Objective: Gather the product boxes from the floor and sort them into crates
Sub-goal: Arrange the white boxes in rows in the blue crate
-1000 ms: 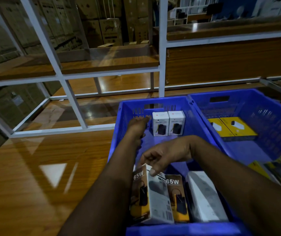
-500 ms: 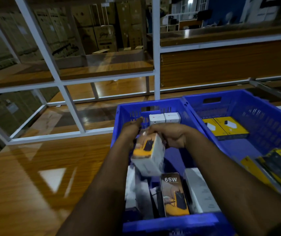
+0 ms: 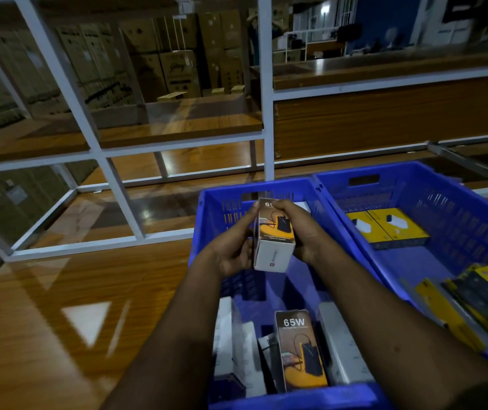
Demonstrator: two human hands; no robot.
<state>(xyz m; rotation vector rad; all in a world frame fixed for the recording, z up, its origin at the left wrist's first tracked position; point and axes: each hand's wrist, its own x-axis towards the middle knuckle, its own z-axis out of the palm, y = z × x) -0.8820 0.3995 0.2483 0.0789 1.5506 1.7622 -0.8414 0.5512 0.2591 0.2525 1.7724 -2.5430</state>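
Both hands hold a 65W product box (image 3: 273, 235) above the middle of the left blue crate (image 3: 207, 208). My left hand (image 3: 233, 247) grips its left side and my right hand (image 3: 301, 229) grips its right side and top. Below, at the crate's near end, stand another 65W box (image 3: 300, 350) and white boxes (image 3: 340, 347). White boxes at the crate's far end are mostly hidden behind the held box. The right blue crate (image 3: 473, 208) holds two flat yellow boxes (image 3: 390, 226) at the far end and yellow and black boxes (image 3: 479, 303) nearer.
The crates sit on a glossy wooden surface (image 3: 59, 306). A white metal shelf frame (image 3: 118, 184) with wooden boards stands behind and to the left. Stacked cardboard cartons (image 3: 177, 69) fill the background.
My right hand picked a 65W box from the crate's near end; both hands now hold it upright, farther out over the crate, with its front facing me.
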